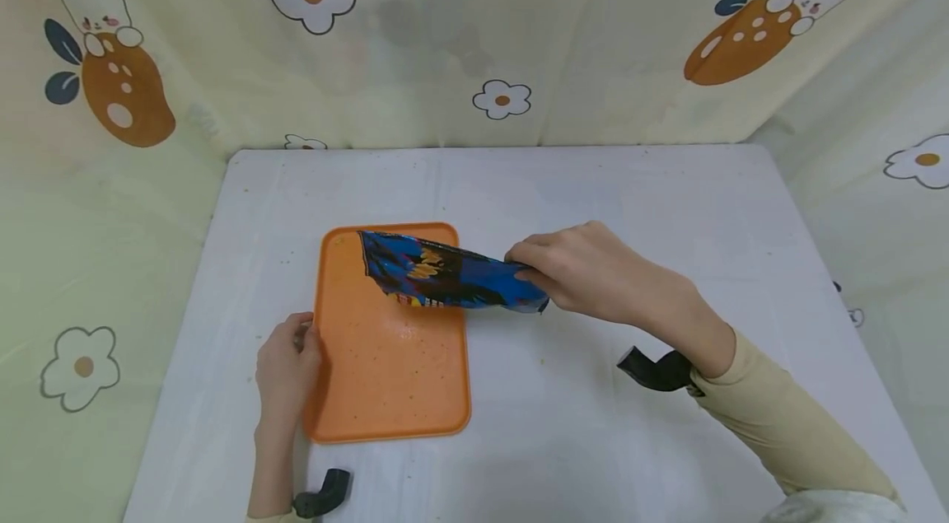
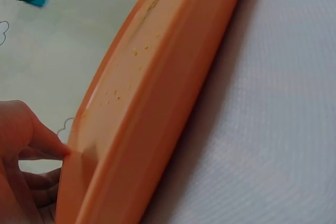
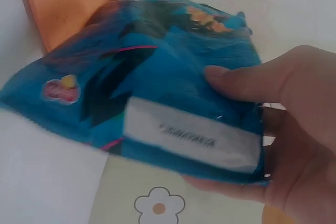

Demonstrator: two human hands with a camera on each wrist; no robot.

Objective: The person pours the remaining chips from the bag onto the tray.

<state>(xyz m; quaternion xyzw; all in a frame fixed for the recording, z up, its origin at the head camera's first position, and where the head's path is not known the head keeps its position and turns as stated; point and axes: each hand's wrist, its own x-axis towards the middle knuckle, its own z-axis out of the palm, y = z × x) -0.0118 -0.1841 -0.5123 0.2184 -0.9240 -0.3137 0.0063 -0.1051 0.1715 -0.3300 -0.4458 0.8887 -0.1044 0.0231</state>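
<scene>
Our right hand [image 1: 587,272] grips a crinkled blue plastic packet [image 1: 452,272]; our left hand [image 1: 287,360] pinches an orange rectangular tray [image 1: 393,379].

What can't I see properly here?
White label on the blue bag: print blurred, right wrist view.
Bag's inside: hidden by its sides, every view.
Crumbs on the orange tray: too small to identify, left wrist view.
Left hand: cut off at left edge, left wrist view.

Screened-off nook: bunny-print cloth [image 1: 400,107] behind white table [image 1: 593,441].
</scene>
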